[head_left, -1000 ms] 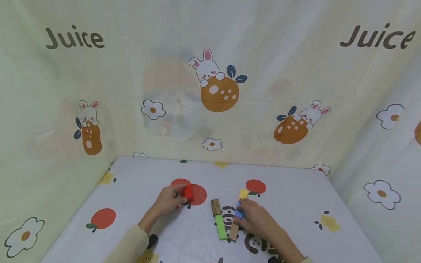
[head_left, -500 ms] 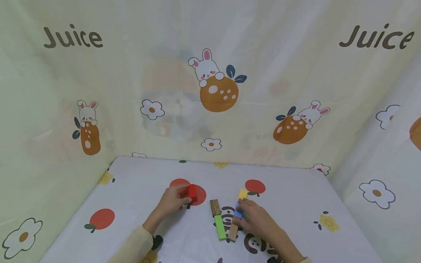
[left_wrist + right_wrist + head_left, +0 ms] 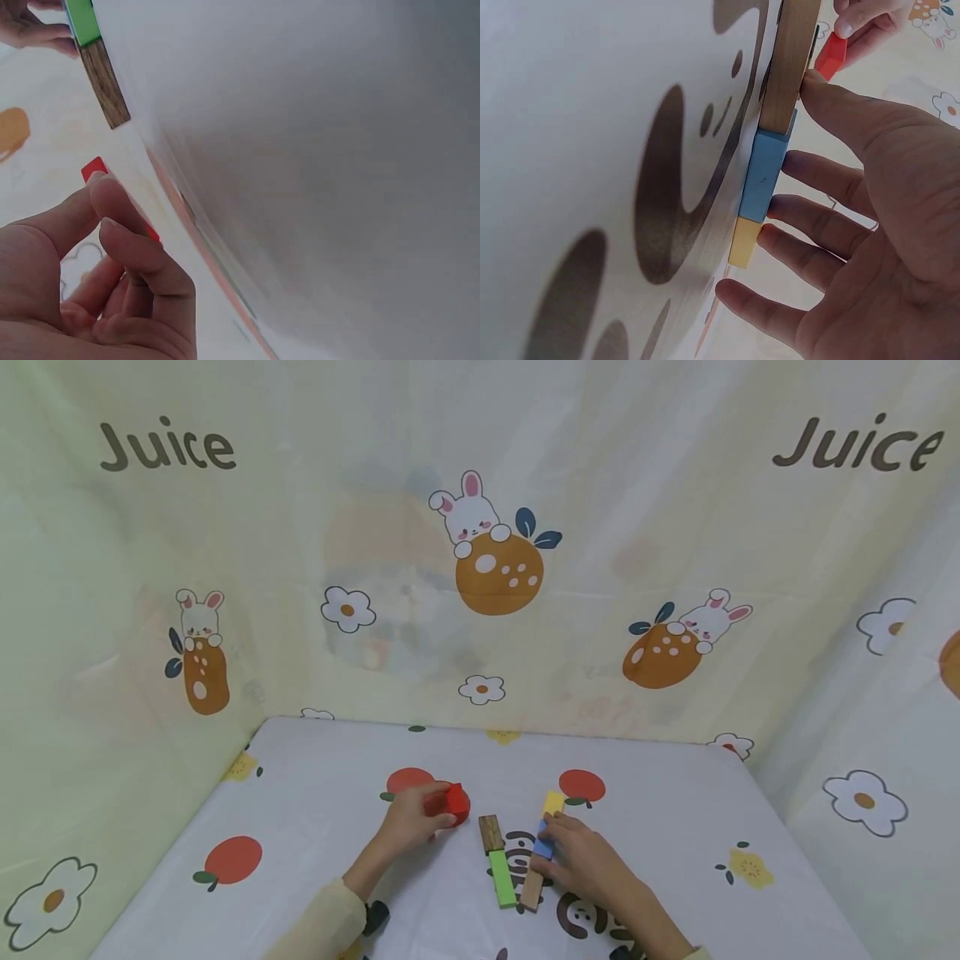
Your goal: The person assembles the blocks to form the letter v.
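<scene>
My left hand pinches a red block between thumb and fingers, to the left of the other blocks. In the left wrist view it seems held just off the table. My right hand touches the side of a row of blocks with spread, fairly straight fingers. That row runs from a yellow block through a blue block to a light wooden block. Left of it, a dark brown wooden block and a green block lie end to end. Both rows nearly meet at the near end.
A white tablecloth printed with fruit and flowers covers the table. Hanging cloth with rabbit prints closes off the back and both sides. A dark object shows beside the left sleeve.
My left hand has moved rightward with the red block, towards the dark brown and green blocks. The right hand and both rows of blocks have stayed in place.
</scene>
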A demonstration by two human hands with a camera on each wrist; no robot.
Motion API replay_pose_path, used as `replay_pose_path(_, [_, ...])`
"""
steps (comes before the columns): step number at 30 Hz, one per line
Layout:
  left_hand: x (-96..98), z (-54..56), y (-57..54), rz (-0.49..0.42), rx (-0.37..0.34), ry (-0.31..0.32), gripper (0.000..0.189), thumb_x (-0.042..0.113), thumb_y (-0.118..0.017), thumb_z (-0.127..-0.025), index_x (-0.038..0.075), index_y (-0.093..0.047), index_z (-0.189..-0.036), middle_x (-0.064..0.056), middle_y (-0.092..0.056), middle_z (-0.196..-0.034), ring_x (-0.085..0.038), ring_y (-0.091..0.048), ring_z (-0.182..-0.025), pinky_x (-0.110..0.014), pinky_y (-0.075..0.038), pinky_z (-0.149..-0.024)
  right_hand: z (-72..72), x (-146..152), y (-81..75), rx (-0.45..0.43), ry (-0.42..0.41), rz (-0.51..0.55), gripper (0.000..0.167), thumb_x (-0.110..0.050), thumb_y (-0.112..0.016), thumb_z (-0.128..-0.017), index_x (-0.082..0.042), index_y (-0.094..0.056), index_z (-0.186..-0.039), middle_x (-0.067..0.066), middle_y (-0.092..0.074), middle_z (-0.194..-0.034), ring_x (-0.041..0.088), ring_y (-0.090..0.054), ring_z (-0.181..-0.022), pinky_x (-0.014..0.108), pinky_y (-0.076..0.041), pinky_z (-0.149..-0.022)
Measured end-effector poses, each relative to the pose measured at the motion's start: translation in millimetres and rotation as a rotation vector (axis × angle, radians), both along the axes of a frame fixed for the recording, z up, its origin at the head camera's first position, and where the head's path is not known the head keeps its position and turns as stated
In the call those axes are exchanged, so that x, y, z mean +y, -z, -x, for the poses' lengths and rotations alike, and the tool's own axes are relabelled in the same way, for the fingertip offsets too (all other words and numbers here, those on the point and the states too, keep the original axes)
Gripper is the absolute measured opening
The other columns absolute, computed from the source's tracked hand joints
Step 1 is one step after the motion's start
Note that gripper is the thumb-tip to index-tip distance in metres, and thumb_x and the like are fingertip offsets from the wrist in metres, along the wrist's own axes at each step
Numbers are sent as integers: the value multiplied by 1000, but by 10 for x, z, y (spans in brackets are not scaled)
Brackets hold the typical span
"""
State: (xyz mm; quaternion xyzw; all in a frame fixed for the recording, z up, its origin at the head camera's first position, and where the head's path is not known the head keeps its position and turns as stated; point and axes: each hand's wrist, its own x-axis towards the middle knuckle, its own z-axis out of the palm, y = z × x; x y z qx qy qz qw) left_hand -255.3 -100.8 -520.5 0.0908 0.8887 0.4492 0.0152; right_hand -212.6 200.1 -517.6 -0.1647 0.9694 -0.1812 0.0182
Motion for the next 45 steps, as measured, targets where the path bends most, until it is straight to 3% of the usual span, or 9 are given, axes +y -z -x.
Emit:
replay_pose_path(4, [68, -10, -17, 34, 27, 9, 54, 17, -84, -91, 10, -67, -142, -15, -68, -141, -33, -60, -124, -43, -65, -84, -2, -3, 3, 4, 3, -2, 52, -48, -84, -88, -12, -74, -124, 14, -65, -148, 37, -59, -141, 55, -56, -109])
replay_pose_path(8, [118, -17, -28, 57, 54, 9, 53, 18, -84, -91, 9, -68, -141, -14, -69, -141, -34, -60, -130, -55, -58, -105, 1, -2, -2, 6, 4, -7, 52, -48, -85, -87, -12, -74, -123, 15, -65, -148, 37, -59, -141, 56, -56, -108])
replay_pose_path(12, [159, -15, -28, 35, 43, 11, 53, 18, -84, -91, 10, -68, -141, -14, -70, -138, -31, -62, -120, -44, -65, -84, 0, -3, -1, 7, 3, 2, 52, -48, -84, -88, -12, -74, -124, 14, -65, -148, 37, -59, -141, 56, -55, -109])
replay_pose_path(15, [186, -12, -19, 8, 25, 20, 53, 19, -84, -91, 10, -68, -141, -15, -70, -137, -29, -62, -115, -32, -59, -62, -2, -4, 0, 4, 2, 12, 52, -48, -84, -88, -13, -74, -124, 15, -64, -149, 37, -59, -142, 56, -55, -109])
replay_pose_path(17, [205, -8, -12, 5, 20, 25, 53, 20, -84, -92, 11, -68, -141, -15, -70, -137, -29, -61, -116, -28, -56, -58, 0, -3, -2, 4, 2, 12, 51, -48, -83, -89, -12, -74, -124, 15, -64, -149, 37, -59, -142, 56, -55, -110])
replay_pose_path(19, [223, -2, -10, 20, 23, 27, 53, 21, -84, -92, 12, -68, -141, -14, -70, -138, -28, -60, -117, -26, -56, -63, 2, -4, -9, 6, 5, 6, 52, -48, -84, -88, -12, -74, -125, 14, -64, -149, 37, -59, -142, 56, -55, -109])
replay_pose_path(28, [295, 26, -30, 65, 26, 16, 53, 21, -84, -91, 12, -68, -141, -13, -70, -140, -29, -60, -122, -47, -63, -94, 12, 2, -25, 9, 15, -14, 51, -48, -84, -87, -13, -74, -123, 14, -65, -149, 37, -60, -141, 55, -57, -107])
replay_pose_path(36, [347, 74, 9, 67, 21, 13, 53, 21, -83, -92, 12, -68, -142, -14, -70, -140, -31, -61, -124, -51, -62, -97, 18, -12, -1, -13, 19, -18, 55, -50, -85, -87, -13, -74, -125, 13, -64, -150, 36, -58, -142, 54, -56, -109])
replay_pose_path(45, [378, 133, 28, 78, 3, 15, 53, 21, -83, -92, 12, -68, -142, -14, -70, -141, -28, -59, -118, -42, -64, -87, 14, -25, -3, -24, 34, -33, 57, -52, -84, -86, -13, -74, -127, 12, -63, -151, 36, -57, -143, 54, -56, -108])
